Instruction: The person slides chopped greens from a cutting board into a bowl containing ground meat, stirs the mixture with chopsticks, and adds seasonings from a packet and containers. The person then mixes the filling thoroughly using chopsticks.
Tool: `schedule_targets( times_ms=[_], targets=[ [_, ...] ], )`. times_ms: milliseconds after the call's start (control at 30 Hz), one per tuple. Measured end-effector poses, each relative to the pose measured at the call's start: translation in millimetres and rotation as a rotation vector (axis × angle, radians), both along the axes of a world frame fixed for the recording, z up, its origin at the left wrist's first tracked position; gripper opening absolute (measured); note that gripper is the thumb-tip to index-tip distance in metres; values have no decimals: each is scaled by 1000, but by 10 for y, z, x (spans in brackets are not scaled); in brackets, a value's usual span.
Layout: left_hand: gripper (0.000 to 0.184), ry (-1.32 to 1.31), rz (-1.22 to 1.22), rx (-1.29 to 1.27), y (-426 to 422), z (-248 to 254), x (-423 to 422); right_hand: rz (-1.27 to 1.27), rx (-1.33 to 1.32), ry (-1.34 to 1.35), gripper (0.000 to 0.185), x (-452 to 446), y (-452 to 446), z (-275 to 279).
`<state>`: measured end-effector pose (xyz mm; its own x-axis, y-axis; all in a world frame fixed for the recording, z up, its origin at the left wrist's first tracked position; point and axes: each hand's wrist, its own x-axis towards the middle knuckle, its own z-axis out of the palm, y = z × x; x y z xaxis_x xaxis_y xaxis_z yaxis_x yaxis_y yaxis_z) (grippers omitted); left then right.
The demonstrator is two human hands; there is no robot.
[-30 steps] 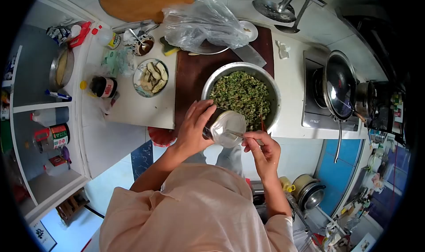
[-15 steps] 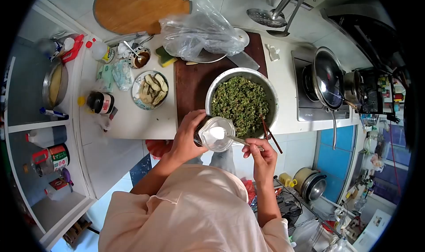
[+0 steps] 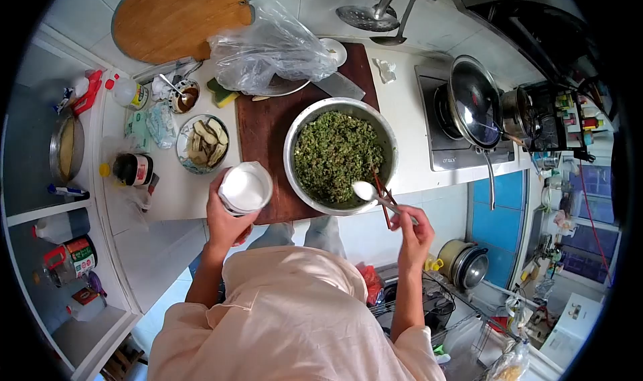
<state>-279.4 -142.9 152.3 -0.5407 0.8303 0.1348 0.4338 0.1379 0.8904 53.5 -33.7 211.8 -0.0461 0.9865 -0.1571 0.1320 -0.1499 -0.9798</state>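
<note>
My left hand (image 3: pixel 224 213) grips a jar (image 3: pixel 246 187) of white powder, its open mouth facing up, left of the metal bowl (image 3: pixel 290 150). In my right hand (image 3: pixel 413 230) is a spoon (image 3: pixel 366 191) heaped with white powder, over the bowl's front right edge. Finely chopped green mixture (image 3: pixel 337 155) fills much of the bowl. A pair of dark red chopsticks (image 3: pixel 384 210) leans on the bowl's rim close to the spoon. Under the bowl lies a dark brown cutting board (image 3: pixel 261 136).
Left on the counter stand a plate of sliced eggplant (image 3: pixel 203 144), a small sauce bowl (image 3: pixel 185 97) and a dark jar (image 3: pixel 132 170). Behind the metal bowl are a plastic bag (image 3: pixel 268 53) and a cleaver (image 3: pixel 340 86). A lidded wok (image 3: pixel 475 103) sits on the stove at right.
The spoon has come out of the jar with white powder on it and moved to the bowl's edge. My left hand has shifted the jar left, away from the bowl.
</note>
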Motion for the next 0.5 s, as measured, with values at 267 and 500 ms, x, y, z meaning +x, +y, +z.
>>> schedule_targets(
  times_ms=[267, 500],
  targets=[
    [89, 61, 103, -19, -3, 39, -87, -152, 75, 76, 14, 76, 400, -94],
    [89, 32, 106, -37, 45, 42, -18, -121, 38, 16, 14, 244, 100, 1]
  ],
)
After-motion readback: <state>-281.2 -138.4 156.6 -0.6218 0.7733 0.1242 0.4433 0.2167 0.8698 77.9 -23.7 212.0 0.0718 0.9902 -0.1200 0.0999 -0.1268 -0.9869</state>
